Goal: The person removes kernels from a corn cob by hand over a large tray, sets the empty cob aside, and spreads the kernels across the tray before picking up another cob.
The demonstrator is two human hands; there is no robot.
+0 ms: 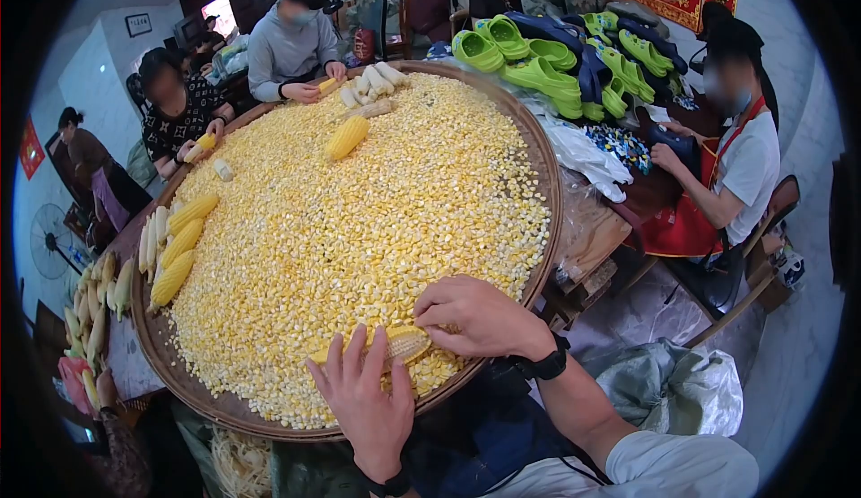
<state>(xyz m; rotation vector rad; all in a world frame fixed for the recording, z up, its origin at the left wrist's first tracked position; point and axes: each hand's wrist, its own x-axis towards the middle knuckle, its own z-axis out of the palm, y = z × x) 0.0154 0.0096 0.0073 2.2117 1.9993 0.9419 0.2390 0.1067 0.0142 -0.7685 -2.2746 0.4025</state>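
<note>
A partly stripped corn cob (408,346) lies over loose kernels (359,229) near the front rim of a large round woven tray (547,175). Across its left part rests my left hand (368,395), fingers spread over the cob and holding it down. My right hand (471,316) is at the cob's right end, thumb and fingers pinched against it. The bare, pale section shows between my hands, with yellow kernel rows still along its edges. The right fingertips partly hide that end.
Whole yellow cobs (179,251) and bare cobs (154,233) lie at the tray's left. More bare cobs (368,86) sit at the back, near a whole cob (347,138). Co-workers sit around. Green clogs (556,77) are piled at right; a plastic sack (668,386) stands below.
</note>
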